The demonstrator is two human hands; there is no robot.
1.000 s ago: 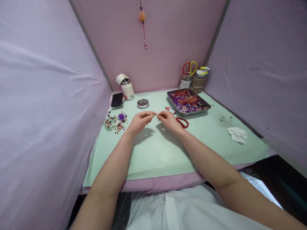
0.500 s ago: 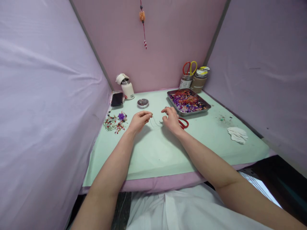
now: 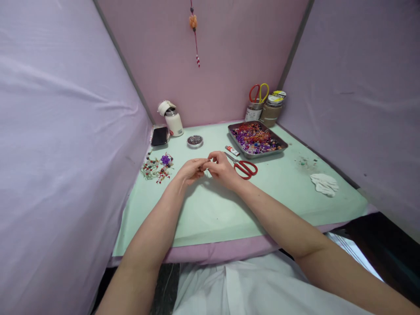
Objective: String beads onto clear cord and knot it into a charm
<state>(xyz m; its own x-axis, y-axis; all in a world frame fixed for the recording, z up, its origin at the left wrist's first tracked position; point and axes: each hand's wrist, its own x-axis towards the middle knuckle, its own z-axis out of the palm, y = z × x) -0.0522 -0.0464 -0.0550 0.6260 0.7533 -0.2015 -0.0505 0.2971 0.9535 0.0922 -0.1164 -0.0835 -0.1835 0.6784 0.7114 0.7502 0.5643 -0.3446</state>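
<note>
Hands (image 3: 206,167) pinching thin cord (image 3: 207,172) over pale-green tabletop (image 3: 216,223), pink/lilac cloth walls (image 3: 223,57) w/ hanging charm (image 3: 193,22).

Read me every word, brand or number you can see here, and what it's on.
No text is readable.
Yellow-and-white lid: bold lettering, too blurred.
Cup: label print too small.
White jar: markings too small.
Red-and-white item: markings too blurred.
</note>
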